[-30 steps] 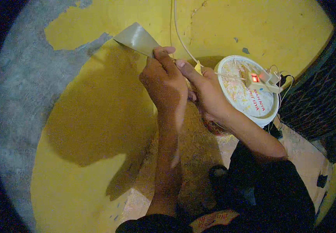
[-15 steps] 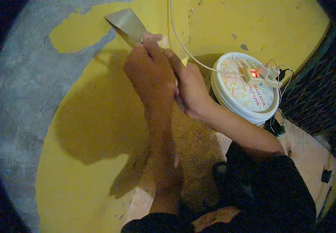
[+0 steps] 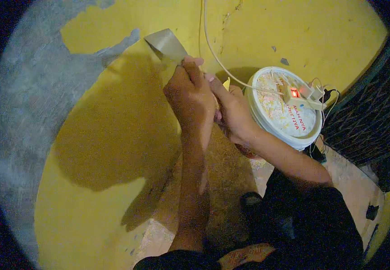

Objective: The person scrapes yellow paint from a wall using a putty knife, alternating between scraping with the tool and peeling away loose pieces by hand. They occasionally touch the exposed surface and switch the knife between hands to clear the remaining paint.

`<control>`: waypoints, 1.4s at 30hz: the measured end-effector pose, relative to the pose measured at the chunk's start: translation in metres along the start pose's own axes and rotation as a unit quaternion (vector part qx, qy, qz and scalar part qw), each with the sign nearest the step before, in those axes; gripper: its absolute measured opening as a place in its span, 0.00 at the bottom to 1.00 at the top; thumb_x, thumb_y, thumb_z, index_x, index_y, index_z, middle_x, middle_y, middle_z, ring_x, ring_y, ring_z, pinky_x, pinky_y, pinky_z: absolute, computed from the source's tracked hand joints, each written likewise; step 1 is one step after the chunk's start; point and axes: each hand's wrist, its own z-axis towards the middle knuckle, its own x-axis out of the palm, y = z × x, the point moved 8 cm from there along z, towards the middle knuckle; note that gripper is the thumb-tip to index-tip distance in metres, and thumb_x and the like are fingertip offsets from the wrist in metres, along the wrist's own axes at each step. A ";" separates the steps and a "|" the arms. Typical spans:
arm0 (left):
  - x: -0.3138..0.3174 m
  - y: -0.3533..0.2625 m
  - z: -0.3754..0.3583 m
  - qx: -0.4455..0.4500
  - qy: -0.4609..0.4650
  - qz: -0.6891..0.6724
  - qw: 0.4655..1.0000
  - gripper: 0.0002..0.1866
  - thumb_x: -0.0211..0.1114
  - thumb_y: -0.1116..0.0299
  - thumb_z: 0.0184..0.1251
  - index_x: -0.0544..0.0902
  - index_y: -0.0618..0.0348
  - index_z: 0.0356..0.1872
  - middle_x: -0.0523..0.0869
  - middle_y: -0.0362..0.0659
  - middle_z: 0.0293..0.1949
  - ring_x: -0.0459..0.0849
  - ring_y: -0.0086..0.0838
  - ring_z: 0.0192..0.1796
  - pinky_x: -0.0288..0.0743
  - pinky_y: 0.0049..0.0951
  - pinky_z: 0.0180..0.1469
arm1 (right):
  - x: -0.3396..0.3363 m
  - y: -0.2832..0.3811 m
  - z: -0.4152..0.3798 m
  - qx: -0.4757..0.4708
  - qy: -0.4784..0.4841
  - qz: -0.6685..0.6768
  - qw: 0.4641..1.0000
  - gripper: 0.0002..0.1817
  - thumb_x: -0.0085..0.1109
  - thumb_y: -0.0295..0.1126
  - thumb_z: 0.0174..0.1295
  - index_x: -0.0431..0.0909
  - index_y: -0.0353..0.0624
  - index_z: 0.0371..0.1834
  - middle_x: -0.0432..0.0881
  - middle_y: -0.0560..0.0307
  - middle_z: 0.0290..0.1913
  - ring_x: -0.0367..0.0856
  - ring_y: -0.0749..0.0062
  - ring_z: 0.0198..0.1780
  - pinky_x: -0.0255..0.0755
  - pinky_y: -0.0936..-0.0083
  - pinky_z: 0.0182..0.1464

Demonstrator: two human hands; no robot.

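Both hands were closed around the handle of a wide flat metal scraper blade [image 3: 165, 44], which lay against the yellow painted wall [image 3: 294, 27] just above the hands. The left hand [image 3: 190, 96] was clenched around the handle from the front, with one finger stretched up to the base of the blade, probably to press it flat onto the paint. The right hand [image 3: 233, 112] gripped the handle directly behind the left hand and touched it, so it seemed that two hands were used together for more force. The handle itself was mostly hidden inside the grip. The blade looked dull grey, broad at its free edge and narrower near the hands, and it was tilted, with its edge pointing up and to the left of the hands. Further to the left of the blade, the yellow paint was already gone and bare grey cement [image 3: 28, 103] showed with a rough border. To the right of the hands stood a round white plastic bucket lid [image 3: 289, 123] with red letters, and on it lay a white power strip [image 3: 301, 94] with a red light. A thin white cable [image 3: 213, 49] ran from the strip up along the wall, just beside the blade.
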 end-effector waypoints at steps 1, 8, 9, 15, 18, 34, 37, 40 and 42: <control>0.001 -0.001 0.001 0.016 -0.003 0.001 1.000 0.17 0.45 0.63 0.69 0.80 0.64 0.30 0.80 0.52 0.19 0.81 0.45 0.24 0.72 0.38 0.29 | -0.001 0.001 0.001 -0.001 0.007 0.000 1.000 0.26 0.49 0.52 0.62 0.70 0.46 0.12 0.66 0.66 0.10 0.60 0.82 0.12 0.50 0.81 0.15; 0.005 0.003 0.002 -0.041 0.007 -0.027 0.999 0.16 0.46 0.63 0.69 0.79 0.63 0.31 0.80 0.51 0.19 0.81 0.43 0.24 0.71 0.38 0.28 | -0.013 -0.002 0.009 -0.008 -0.010 -0.064 0.998 0.27 0.50 0.53 0.61 0.69 0.46 0.11 0.64 0.66 0.08 0.58 0.81 0.10 0.49 0.80 0.13; 0.004 -0.001 0.003 -0.030 0.007 -0.021 0.999 0.16 0.46 0.63 0.69 0.79 0.63 0.31 0.80 0.51 0.18 0.81 0.43 0.24 0.71 0.37 0.28 | -0.012 -0.001 0.008 0.007 -0.004 -0.050 0.999 0.22 0.50 0.51 0.62 0.71 0.46 0.18 0.65 0.68 0.11 0.58 0.85 0.12 0.50 0.83 0.15; 0.009 0.001 0.006 -0.056 0.023 -0.053 0.997 0.16 0.46 0.63 0.69 0.79 0.62 0.31 0.80 0.51 0.19 0.81 0.42 0.24 0.72 0.37 0.28 | -0.009 0.016 0.007 -0.024 -0.025 -0.046 0.998 0.26 0.52 0.53 0.59 0.70 0.45 0.11 0.65 0.65 0.08 0.59 0.82 0.10 0.49 0.80 0.13; 0.009 0.006 0.007 -0.054 0.021 -0.052 0.997 0.17 0.45 0.63 0.69 0.79 0.62 0.31 0.80 0.51 0.19 0.81 0.41 0.24 0.72 0.37 0.28 | -0.011 0.014 0.010 -0.016 -0.023 -0.077 0.997 0.25 0.52 0.51 0.60 0.70 0.45 0.12 0.65 0.66 0.09 0.59 0.82 0.10 0.48 0.80 0.13; 0.010 0.009 0.006 -0.038 0.017 -0.054 0.998 0.15 0.47 0.67 0.67 0.79 0.64 0.28 0.80 0.53 0.19 0.81 0.43 0.23 0.73 0.37 0.27 | 0.000 -0.003 0.007 0.017 0.033 0.039 0.999 0.20 0.47 0.51 0.64 0.72 0.50 0.22 0.67 0.72 0.12 0.58 0.88 0.11 0.47 0.86 0.13; 0.009 0.005 0.000 0.023 -0.005 -0.009 1.000 0.15 0.48 0.66 0.67 0.80 0.65 0.28 0.81 0.53 0.20 0.82 0.43 0.25 0.74 0.36 0.29 | -0.007 -0.005 0.003 0.044 0.010 0.000 0.999 0.22 0.48 0.52 0.63 0.71 0.49 0.17 0.67 0.70 0.11 0.57 0.86 0.11 0.47 0.85 0.14; 0.013 0.011 0.002 0.002 0.014 -0.010 1.000 0.16 0.48 0.65 0.67 0.80 0.65 0.29 0.81 0.54 0.20 0.82 0.44 0.26 0.74 0.37 0.30 | -0.006 -0.004 0.003 0.043 0.000 0.009 0.999 0.23 0.49 0.51 0.62 0.71 0.48 0.15 0.68 0.68 0.12 0.58 0.85 0.12 0.48 0.83 0.15; 0.011 0.009 0.001 0.011 0.003 -0.007 1.000 0.16 0.48 0.65 0.67 0.80 0.65 0.29 0.81 0.54 0.20 0.82 0.45 0.26 0.74 0.37 0.31 | -0.005 -0.002 0.004 0.024 0.004 0.023 0.999 0.23 0.49 0.51 0.62 0.71 0.48 0.16 0.68 0.68 0.12 0.59 0.85 0.12 0.48 0.84 0.15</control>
